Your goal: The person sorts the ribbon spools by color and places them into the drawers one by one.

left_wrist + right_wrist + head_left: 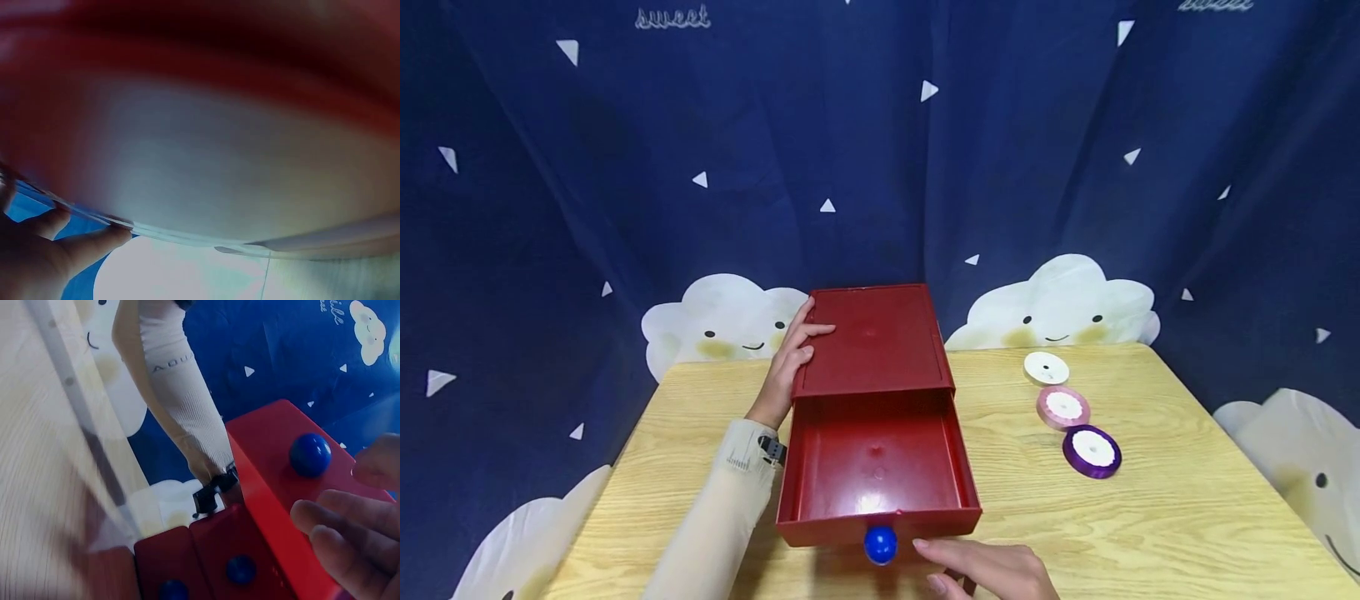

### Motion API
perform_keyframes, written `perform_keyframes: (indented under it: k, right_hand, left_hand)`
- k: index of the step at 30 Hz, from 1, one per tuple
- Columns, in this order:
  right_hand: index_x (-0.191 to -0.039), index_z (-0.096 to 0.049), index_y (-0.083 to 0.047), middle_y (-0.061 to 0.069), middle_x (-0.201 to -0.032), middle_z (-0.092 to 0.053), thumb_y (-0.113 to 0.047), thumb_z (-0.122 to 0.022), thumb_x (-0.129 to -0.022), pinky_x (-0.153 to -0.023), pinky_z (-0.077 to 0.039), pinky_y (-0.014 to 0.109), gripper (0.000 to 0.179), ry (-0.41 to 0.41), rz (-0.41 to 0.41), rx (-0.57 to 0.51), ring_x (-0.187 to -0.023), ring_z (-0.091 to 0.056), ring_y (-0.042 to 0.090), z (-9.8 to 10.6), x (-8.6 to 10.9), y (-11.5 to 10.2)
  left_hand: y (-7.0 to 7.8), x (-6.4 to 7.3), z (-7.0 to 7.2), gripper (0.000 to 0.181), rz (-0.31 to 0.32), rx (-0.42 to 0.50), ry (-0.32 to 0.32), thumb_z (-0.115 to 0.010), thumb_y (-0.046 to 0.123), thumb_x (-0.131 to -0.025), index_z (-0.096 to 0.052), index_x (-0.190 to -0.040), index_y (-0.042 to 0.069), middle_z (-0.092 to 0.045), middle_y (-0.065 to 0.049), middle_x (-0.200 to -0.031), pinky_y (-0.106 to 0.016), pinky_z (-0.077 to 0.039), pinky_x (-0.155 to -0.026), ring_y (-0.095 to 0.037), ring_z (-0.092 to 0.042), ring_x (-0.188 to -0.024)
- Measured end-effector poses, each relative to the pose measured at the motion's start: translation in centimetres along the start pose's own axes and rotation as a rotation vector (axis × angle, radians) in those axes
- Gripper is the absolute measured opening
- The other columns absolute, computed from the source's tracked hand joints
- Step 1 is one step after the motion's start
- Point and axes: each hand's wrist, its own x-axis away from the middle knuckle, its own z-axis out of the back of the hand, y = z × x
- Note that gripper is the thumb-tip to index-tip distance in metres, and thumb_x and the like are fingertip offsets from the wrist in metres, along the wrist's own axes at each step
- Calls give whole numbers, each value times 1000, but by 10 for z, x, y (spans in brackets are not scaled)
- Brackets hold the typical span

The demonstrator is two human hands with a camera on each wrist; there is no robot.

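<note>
1. Nearest the camera, at the lower edge of the head view, is the right hand (1000,563); its grip is loose and holds nothing, the fingers just beside the blue knob (881,545).
2. The left hand (781,379) lies along the left side of the red cabinet (868,337), some fingers reaching over the top edge; the grip is spread against it, not wrapped round it.
3. The cabinet stands mid-surface (1180,500), its drawer (842,467) pulled out toward the person. The drawer's glossy bare floor shows between its walls.
4. Cabinet and drawer together have their long axis running front to back; the knob points toward the person.
5. The right wrist view shows what the head view hides: two lower fronts (222,540), each with its own blue knob, beneath the pulled-out drawer.
6. The left wrist view gives fingertips touching an edge below a blurred red and pale expanse, too close to make out.
7. Only the head view shows the white spool (1036,372), pink ribbon roll (1064,407) and purple ribbon roll (1092,450), in a slanting row right of the cabinet.
</note>
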Motion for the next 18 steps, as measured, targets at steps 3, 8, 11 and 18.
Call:
perform_keyframes:
  k: [3, 8, 11, 18]
  right_hand:
    - [-110, -63, -14, -6, -93, -67, 0, -70, -72, -55, -43, 8, 41, 14, -45, 34, -68, -55, -7, 8, 4, 3]
    - [-106, -65, -16, -7, -91, -67, 2, -71, -71, -53, -42, 9, 40, 39, -121, 56, -65, -55, -5, 19, 12, 12]
    - [-102, -66, -18, -8, -89, -67, 2, -72, -70, -53, -42, 10, 38, 53, -135, 86, -65, -55, -5, 25, 18, 19]
    - [-95, -68, -23, -13, -84, -66, -3, -76, -66, -51, -42, 9, 37, 86, -112, 284, -64, -54, -8, 45, 22, 40]
  left_hand:
    - [-2, 0, 0, 42, -3, -13, 3, -30, 4, -85, -47, -121, -9, -7, -12, -150, -51, -11, -104, -27, -3, -137]
    - [-4, -2, 2, 43, 13, -16, 11, -29, 6, -85, -47, -122, -7, -8, -10, -150, -51, -12, -103, -26, -5, -136]
    - [-3, -2, 2, 42, 10, -11, 12, -29, 5, -85, -47, -122, -8, -8, -10, -150, -51, -12, -103, -26, -5, -136]
    - [-5, -2, 1, 43, 5, -7, 12, -30, 6, -85, -47, -121, -8, -8, -11, -150, -49, -10, -104, -26, -3, -137]
